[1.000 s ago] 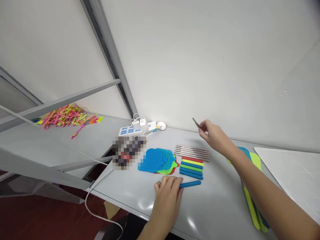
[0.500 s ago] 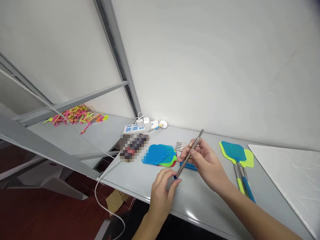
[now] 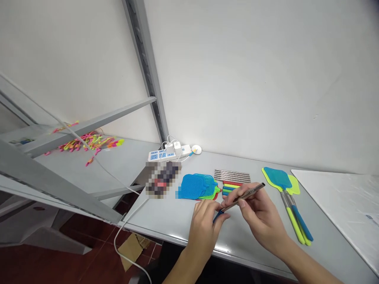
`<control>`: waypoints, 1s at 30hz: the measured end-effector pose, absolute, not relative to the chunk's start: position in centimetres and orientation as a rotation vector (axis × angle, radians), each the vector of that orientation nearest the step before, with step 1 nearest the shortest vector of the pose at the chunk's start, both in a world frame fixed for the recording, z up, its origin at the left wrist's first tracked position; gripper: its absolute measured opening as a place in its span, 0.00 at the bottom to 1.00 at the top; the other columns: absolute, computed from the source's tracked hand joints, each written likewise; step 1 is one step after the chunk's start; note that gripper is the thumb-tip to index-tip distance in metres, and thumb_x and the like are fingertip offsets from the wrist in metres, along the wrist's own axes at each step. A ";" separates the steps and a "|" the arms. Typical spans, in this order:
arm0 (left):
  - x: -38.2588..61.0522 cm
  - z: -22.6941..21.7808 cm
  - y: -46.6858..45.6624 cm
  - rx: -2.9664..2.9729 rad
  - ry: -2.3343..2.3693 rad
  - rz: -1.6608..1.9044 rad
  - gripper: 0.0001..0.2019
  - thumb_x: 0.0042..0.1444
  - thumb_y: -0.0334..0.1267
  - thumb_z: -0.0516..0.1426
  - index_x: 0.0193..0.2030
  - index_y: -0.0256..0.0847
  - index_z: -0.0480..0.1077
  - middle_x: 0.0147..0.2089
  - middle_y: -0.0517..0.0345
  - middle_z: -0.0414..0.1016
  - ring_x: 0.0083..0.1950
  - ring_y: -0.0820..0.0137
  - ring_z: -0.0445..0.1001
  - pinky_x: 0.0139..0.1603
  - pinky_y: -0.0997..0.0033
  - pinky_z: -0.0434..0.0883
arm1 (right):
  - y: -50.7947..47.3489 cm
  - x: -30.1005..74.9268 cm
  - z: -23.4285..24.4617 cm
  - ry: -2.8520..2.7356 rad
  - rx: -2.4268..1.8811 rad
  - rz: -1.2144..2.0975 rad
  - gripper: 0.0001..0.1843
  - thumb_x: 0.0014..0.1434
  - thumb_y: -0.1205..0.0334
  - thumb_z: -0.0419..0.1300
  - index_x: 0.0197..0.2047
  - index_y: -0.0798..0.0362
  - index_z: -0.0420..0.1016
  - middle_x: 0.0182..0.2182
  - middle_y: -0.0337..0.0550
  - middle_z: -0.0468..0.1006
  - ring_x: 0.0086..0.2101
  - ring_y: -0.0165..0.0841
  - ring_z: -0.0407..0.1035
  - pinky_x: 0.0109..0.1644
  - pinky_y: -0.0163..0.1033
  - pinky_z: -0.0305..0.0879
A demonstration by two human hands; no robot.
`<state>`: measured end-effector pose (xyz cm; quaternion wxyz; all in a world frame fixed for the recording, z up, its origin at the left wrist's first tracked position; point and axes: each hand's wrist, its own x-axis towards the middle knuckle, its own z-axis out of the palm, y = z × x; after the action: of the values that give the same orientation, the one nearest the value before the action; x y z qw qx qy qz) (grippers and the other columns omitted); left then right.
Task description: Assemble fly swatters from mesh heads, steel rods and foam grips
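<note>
Between thumb and fingers, my left hand (image 3: 204, 228) grips a blue handle sleeve (image 3: 218, 215), much of it hidden by the fingers. A slim metal tube (image 3: 250, 193) is pinched in my right hand (image 3: 265, 217); it slants down to the left, its lower end at the sleeve's mouth. Whether the tube is inside the sleeve, I cannot tell. Just beyond my hands lie red, yellow and blue handle sleeves (image 3: 227, 189) and a row of metal tubes (image 3: 232, 176). Left of them is a pile of fly swatter heads (image 3: 192, 187), blue on top.
Whole fly swatters (image 3: 296, 211) with green and blue handles lie at right, beside a white sheet (image 3: 337, 197). A power strip (image 3: 161, 154) and a pixelated item (image 3: 162, 180) stand at left. A white cable (image 3: 115, 238) hangs over the table edge.
The metal tube has tipped from steep to a flatter slant. Both hands have shifted right in view, uncovering the loose handle sleeves and more of the tube row.
</note>
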<state>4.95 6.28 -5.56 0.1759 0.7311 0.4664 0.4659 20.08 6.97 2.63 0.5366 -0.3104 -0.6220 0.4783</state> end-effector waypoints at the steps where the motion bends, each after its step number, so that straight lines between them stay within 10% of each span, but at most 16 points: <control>1: 5.0 -5.9 6.2 2.039 1.322 1.312 0.05 0.61 0.34 0.61 0.42 0.42 0.69 0.39 0.56 0.75 0.41 0.65 0.73 0.44 0.63 0.68 | 6.8 20.1 2.5 -1.486 -0.749 1.132 0.05 0.69 0.63 0.52 0.46 0.43 0.65 0.40 0.42 0.76 0.42 0.35 0.72 0.45 0.45 0.71; 12: 5.6 -6.3 6.4 1.796 1.092 1.138 0.16 0.68 0.36 0.50 0.60 0.42 0.66 0.50 0.48 0.75 0.52 0.62 0.73 0.51 0.62 0.70 | 6.7 19.9 -0.2 -1.524 -0.925 1.171 0.04 0.69 0.61 0.52 0.46 0.44 0.66 0.44 0.44 0.75 0.45 0.37 0.71 0.49 0.46 0.69; 17: 5.0 -5.6 6.3 1.870 0.964 1.081 0.13 0.68 0.38 0.49 0.51 0.41 0.72 0.42 0.51 0.78 0.43 0.63 0.75 0.43 0.66 0.70 | 6.3 21.0 0.7 -1.623 -0.982 1.185 0.02 0.66 0.60 0.56 0.40 0.46 0.69 0.47 0.46 0.74 0.52 0.41 0.67 0.58 0.52 0.62; 24: 3.0 -1.8 6.7 1.856 0.871 0.931 0.10 0.64 0.44 0.55 0.44 0.44 0.76 0.36 0.55 0.78 0.36 0.66 0.73 0.39 0.69 0.67 | 5.4 20.0 2.1 -0.982 -0.715 1.396 0.23 0.69 0.53 0.46 0.25 0.48 0.72 0.17 0.38 0.61 0.26 0.36 0.62 0.38 0.47 0.66; 30: 2.5 -2.9 8.3 1.099 0.675 0.855 0.24 0.64 0.58 0.51 0.46 0.38 0.74 0.33 0.49 0.80 0.19 0.74 0.67 0.21 0.73 0.65 | 5.4 17.1 1.7 -0.542 -0.626 1.367 0.24 0.67 0.50 0.51 0.20 0.49 0.58 0.16 0.31 0.45 0.20 0.30 0.44 0.30 0.42 0.61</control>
<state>2.52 8.35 -2.89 0.7154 0.4962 0.3047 0.3862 17.08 5.44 1.73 0.6974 -0.2805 -0.2431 0.6130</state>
